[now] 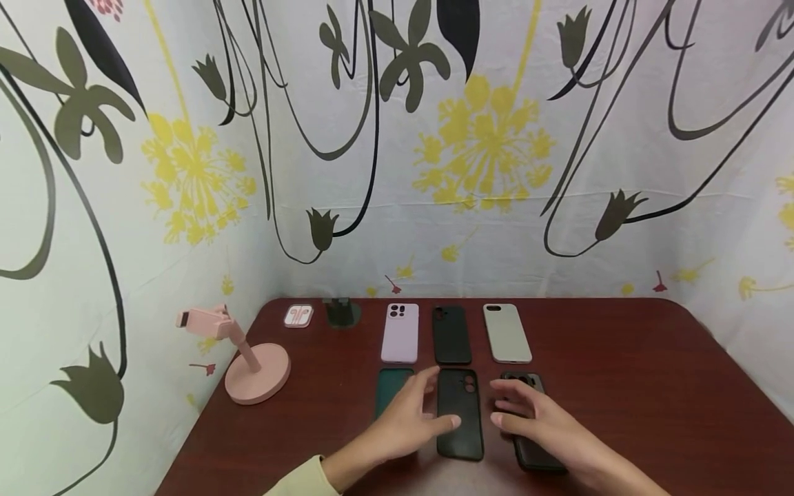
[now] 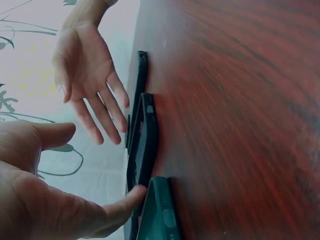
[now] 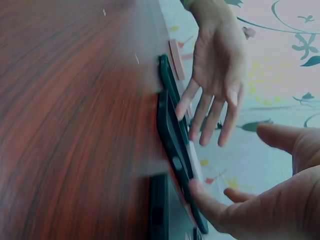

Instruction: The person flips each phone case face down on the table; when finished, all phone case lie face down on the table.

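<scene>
Flowered cloth (image 1: 338,186) backs the table (image 1: 639,386). Lower centre, left to right: teal case (image 1: 389,391), loose-fingered, empty left hand (image 1: 406,419), black case (image 1: 459,442), equally loose right hand (image 1: 541,415) over a second case (image 1: 537,457), contact unclear. Pinching by long edges should handle cases best.

Six phone cases (image 1: 400,341) lie on the surface (image 1: 633,393), three behind three, the near middle case (image 1: 460,444) between the near left case (image 1: 391,391) and near right case (image 1: 533,455). Left of the back row is perhaps a holder (image 1: 341,314), then an earphone box (image 1: 298,316); a phone stand (image 1: 251,359), nearer, by the left edge.
</scene>
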